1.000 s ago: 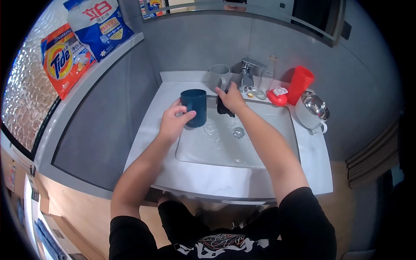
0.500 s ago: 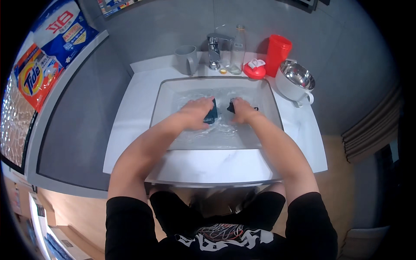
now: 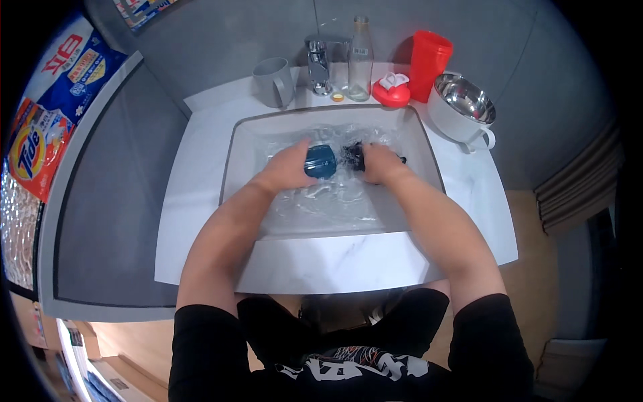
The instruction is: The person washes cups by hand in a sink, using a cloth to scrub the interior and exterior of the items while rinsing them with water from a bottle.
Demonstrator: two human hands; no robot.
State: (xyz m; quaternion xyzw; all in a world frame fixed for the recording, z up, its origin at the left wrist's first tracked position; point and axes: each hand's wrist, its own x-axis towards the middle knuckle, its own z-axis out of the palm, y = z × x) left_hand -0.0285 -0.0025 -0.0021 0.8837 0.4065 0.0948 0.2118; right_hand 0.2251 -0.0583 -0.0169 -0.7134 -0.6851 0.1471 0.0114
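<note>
Both my hands are down in a sink of rippling water. My left hand grips a dark teal, rounded, cup-like vessel from its left side. Facing it, my right hand is closed around a black thing with a ragged, bristly-looking front, and a small dark end of it sticks out past the hand's right side. Only a narrow gap of stirred water lies between the vessel and the black thing. Splashing blurs the black thing, so its exact kind is unclear.
Behind the sink stand a grey mug, a chrome faucet, a clear glass bottle, a red lid, a red tumbler and a white steel-lined pot. Detergent bags lie on the ledge at left.
The teal vessel has turned so that more of its rounded side shows. The black thing has come closer to it, and the water splashes more. My view has shifted slightly.
</note>
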